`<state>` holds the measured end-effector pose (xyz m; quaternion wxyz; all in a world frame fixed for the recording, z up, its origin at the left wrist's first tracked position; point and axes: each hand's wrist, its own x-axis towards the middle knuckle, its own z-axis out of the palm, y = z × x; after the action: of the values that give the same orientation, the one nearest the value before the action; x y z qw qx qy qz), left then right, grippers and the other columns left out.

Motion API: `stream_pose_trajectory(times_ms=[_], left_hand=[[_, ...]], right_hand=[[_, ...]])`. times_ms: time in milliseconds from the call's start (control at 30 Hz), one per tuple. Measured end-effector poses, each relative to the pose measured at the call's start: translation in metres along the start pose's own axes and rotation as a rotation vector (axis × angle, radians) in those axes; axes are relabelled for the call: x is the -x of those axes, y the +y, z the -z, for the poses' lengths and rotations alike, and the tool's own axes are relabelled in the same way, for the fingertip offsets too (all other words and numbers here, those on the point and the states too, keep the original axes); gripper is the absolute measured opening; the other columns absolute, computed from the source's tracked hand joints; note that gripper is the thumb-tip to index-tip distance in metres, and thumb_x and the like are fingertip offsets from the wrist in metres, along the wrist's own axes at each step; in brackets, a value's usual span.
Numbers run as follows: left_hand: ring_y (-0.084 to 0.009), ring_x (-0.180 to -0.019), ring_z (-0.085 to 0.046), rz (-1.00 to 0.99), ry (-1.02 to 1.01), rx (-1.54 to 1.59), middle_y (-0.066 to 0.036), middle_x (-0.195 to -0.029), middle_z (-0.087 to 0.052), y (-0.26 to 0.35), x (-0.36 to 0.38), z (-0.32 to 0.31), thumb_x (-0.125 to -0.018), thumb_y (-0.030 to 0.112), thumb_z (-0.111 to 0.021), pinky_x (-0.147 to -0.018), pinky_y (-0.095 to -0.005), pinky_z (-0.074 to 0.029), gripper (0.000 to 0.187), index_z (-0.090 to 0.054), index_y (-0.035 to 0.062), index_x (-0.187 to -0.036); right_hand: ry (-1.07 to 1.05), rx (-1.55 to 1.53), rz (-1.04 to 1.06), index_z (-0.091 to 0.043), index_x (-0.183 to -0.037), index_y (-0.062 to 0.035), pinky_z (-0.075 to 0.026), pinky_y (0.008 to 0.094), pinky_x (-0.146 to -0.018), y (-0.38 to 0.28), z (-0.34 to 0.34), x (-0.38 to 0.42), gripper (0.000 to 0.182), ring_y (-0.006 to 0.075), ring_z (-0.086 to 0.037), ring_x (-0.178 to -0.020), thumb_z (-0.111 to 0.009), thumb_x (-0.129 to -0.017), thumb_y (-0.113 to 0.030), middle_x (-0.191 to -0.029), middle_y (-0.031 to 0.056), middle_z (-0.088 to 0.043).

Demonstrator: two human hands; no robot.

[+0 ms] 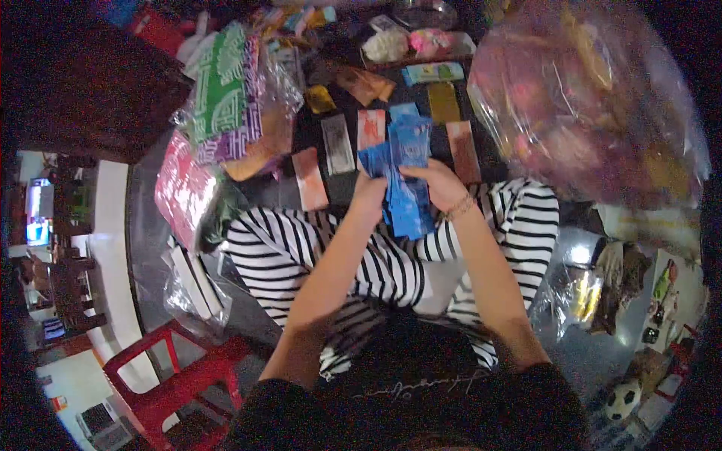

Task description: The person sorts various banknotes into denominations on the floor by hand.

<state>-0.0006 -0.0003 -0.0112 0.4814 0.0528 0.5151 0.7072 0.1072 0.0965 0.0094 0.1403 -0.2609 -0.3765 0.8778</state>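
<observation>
The blue packets (404,177) sit in a loose stack at the middle of the head view, held up over the person's lap, just above the knees in striped trousers (391,263). The left hand (368,192) is clenched around the stack's left edge, fingers wrapped behind it. The right hand (436,184) grips the stack from the right, thumb lying across the front of the top packet; a bracelet (459,207) circles that wrist. Both hands touch the same stack and are close together.

Beyond the hands, on the dark floor, flat packets lie in rows: a grey one (338,144) and an orange-red one (371,128) just behind the stack, a salmon one (310,178) to the left, a brown-red one (463,150) to the right, and an olive one (444,102) farther back. A light-blue packet (432,73) lies farther still.

On the far left a clear bag holding green and purple packs (226,94) leans over a pink-red pack (184,188). On the far right a large clear plastic bag (587,105) bulges with blurred, mixed-colour contents. Near left, a red plastic stool (177,376) stands on the floor. At the near right corner a small black-and-white ball (623,400) rests among other goods too dim to identify.
</observation>
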Motion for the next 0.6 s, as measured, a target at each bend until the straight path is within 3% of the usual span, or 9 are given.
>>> stream_pose_trajectory(times_ms=[133, 200, 300, 600], left_hand=[[-0.0189, -0.083, -0.059, 0.021, -0.06, -0.013, -0.008, -0.096, -0.059, 0.003, 0.0, -0.002, -0.073, -0.007, -0.051, -0.068, -0.0315, -0.05, 0.037, -0.05, 0.0048, -0.108], [-0.0196, -0.08, -0.061, 0.05, -0.068, -0.083, -0.009, -0.094, -0.061, 0.009, 0.007, -0.005, -0.073, -0.001, -0.056, -0.07, -0.0325, -0.05, 0.032, -0.055, 0.0042, -0.105], [-0.0178, -0.083, -0.059, 0.071, -0.061, -0.065, -0.006, -0.096, -0.06, 0.008, 0.005, -0.006, -0.077, -0.003, -0.053, -0.07, -0.0312, -0.049, 0.029, -0.055, 0.0046, -0.104], [-0.0208, -0.086, -0.06, 0.048, -0.032, -0.011, -0.009, -0.098, -0.059, 0.015, 0.011, -0.014, -0.078, 0.0, -0.055, -0.072, -0.0338, -0.05, 0.032, -0.05, 0.0026, -0.11]], right_hand=[[0.076, 0.01, -0.06, -0.058, -0.098, -0.0014, -0.045, 0.0274, -0.076, -0.004, -0.001, 0.001, 0.024, 0.0139, -0.059, -0.081, -0.062, -0.076, -0.008, -0.092, 0.0051, -0.062], [0.063, -0.016, -0.061, -0.058, -0.096, -0.0016, -0.045, 0.0274, -0.075, -0.001, 0.004, 0.0, 0.023, 0.0141, -0.059, -0.081, -0.062, -0.075, -0.008, -0.09, 0.0051, -0.062], [0.097, -0.049, -0.023, -0.059, -0.091, -0.0018, -0.047, 0.0286, -0.07, -0.002, 0.0, 0.004, 0.021, 0.0155, -0.059, -0.074, -0.064, -0.072, -0.009, -0.085, 0.0065, -0.063], [0.123, -0.193, 0.124, -0.059, -0.095, -0.0036, -0.049, 0.03, -0.07, -0.015, 0.011, 0.004, 0.024, 0.0163, -0.06, -0.077, -0.066, -0.072, -0.006, -0.088, 0.0055, -0.062]])
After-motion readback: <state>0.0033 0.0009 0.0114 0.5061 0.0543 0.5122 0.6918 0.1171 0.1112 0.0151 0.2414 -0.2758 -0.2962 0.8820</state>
